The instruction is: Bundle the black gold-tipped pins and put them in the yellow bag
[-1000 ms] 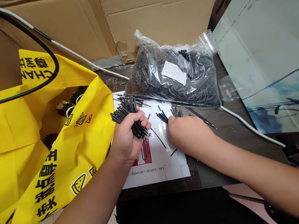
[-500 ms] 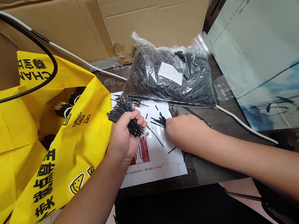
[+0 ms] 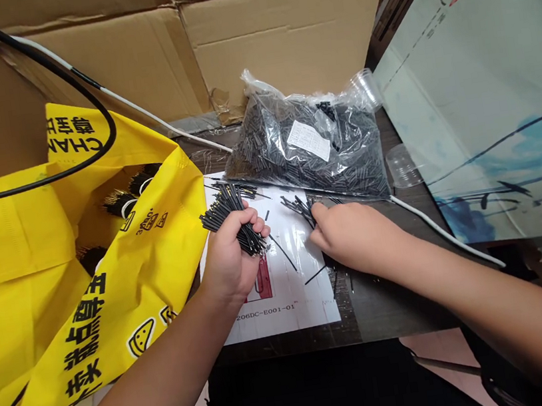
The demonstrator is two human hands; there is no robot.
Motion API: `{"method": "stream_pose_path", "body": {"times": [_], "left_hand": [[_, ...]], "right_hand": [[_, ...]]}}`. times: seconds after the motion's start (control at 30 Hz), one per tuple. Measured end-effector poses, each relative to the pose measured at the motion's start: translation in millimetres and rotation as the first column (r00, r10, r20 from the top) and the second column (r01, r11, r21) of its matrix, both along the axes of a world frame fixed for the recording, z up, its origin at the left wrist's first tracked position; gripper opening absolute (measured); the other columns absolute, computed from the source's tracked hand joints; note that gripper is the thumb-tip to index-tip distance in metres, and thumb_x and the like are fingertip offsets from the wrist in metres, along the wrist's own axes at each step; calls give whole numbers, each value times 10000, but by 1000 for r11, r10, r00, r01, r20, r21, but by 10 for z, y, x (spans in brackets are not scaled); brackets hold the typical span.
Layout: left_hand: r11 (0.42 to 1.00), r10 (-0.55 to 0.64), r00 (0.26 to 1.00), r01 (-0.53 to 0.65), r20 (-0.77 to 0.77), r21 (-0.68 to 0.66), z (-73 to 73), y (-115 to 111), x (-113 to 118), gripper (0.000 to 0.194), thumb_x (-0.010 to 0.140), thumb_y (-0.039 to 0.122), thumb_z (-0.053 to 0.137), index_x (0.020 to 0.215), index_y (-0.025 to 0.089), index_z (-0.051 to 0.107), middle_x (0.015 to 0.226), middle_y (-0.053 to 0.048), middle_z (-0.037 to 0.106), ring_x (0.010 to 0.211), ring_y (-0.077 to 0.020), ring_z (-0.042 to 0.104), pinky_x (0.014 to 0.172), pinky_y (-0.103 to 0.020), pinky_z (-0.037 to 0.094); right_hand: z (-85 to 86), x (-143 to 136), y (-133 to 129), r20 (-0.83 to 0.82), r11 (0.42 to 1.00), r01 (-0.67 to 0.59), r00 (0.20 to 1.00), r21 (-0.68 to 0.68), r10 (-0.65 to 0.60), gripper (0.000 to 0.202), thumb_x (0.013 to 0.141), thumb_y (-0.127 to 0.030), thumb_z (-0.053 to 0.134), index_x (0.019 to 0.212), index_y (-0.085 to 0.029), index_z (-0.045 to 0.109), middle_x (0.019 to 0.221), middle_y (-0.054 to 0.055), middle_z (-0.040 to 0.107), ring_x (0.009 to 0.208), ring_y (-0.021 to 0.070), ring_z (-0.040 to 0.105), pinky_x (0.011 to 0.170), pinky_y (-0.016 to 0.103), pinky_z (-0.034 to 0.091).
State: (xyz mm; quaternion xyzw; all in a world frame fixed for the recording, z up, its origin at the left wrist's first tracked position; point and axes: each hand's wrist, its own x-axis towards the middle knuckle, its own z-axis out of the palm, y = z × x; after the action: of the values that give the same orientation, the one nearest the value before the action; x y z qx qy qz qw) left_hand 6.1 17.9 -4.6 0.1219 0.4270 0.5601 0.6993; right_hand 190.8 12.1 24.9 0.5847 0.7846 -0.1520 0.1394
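My left hand [image 3: 239, 244] is closed round a thick bundle of short black wires [image 3: 226, 208], whose ends fan out above and below the fist. To its right, my right hand [image 3: 337, 227] pinches a smaller bunch of black wires [image 3: 298, 207], their tips pointing up and left. Its fingertips are partly hidden behind the hand. Both hands are over a printed white sheet [image 3: 287, 318] with a red picture on it. A few loose black wires [image 3: 283, 253] lie on the sheet between the hands, and more lie behind the left fist.
A clear bag of small black tubes [image 3: 263, 143] with a white label stands behind the hands. Clear plastic cups [image 3: 367, 90] sit at its right. At left, a yellow bag [image 3: 156, 246] holds tied black bundles. Cardboard boxes [image 3: 277, 34] rise behind; a white cable [image 3: 443, 229] crosses the table.
My right hand has moved slightly right and turned, so its pinched wires now show more plainly above the sheet. The left hand keeps its bundle. The whole view has shifted a little.
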Motion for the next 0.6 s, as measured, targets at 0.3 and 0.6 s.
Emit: {"method": "stream_pose_path", "body": {"times": [0.3,0.6], "left_hand": [[978,-208,976,205,63,48,6,-220,155,236,812,286,825,821,142,638,764,0,580,715,-99,566,707,-230,522],[984,-179,982,176,62,40,-21,-254,159,485,685,413,935,1068,187,740,1050,-45,743,1011,-193,698,927,-316,573]], "right_hand": [[180,-270,-78,-454,985,173,878,6,-151,178,951,-317,403,894,-202,527,643,-4,535,556,144,309,565,305,198],[149,-417,-185,-318,984,117,946,131,-70,250,1027,-313,342,915,-190,529,638,10,552,506,152,364,521,311,179]]}}
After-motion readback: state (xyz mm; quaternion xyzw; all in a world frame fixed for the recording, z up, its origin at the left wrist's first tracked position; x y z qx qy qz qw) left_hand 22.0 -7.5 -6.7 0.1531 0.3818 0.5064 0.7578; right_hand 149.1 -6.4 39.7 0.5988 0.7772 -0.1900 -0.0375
